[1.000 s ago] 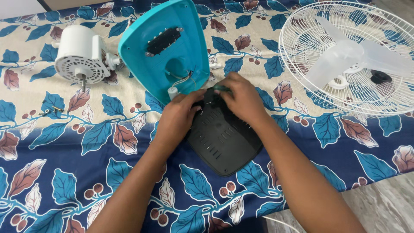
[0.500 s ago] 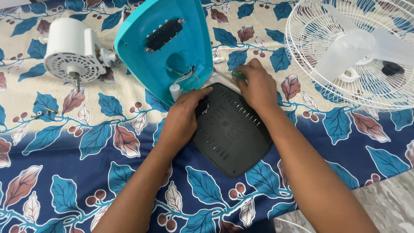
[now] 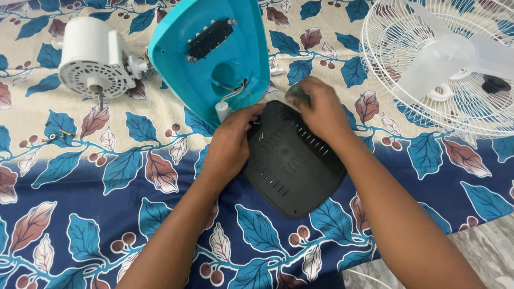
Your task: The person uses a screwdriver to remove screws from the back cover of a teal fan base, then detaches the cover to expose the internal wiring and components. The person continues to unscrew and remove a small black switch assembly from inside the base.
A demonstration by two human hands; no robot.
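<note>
Black vented base plate (image 3: 292, 163) pressed flat by left hand (image 3: 230, 144), small green-handled tool (image 3: 296, 95) gripped in closed right hand (image 3: 318, 109), teal fan base (image 3: 209, 53) propped just beside, white motor (image 3: 93, 64) well apart.

A leaf-patterned cloth (image 3: 80, 176) in navy, teal and cream covers the counter; grey marbled floor (image 3: 482, 251) shows at the near right, evenly lit.

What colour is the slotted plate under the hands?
Black, a flat plate with rows of slots; the head view shows it.

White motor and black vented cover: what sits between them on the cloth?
In the head view, the tilted teal fan base stands between the white motor and the black vented cover, with the left hand at the cover's near edge.
</note>
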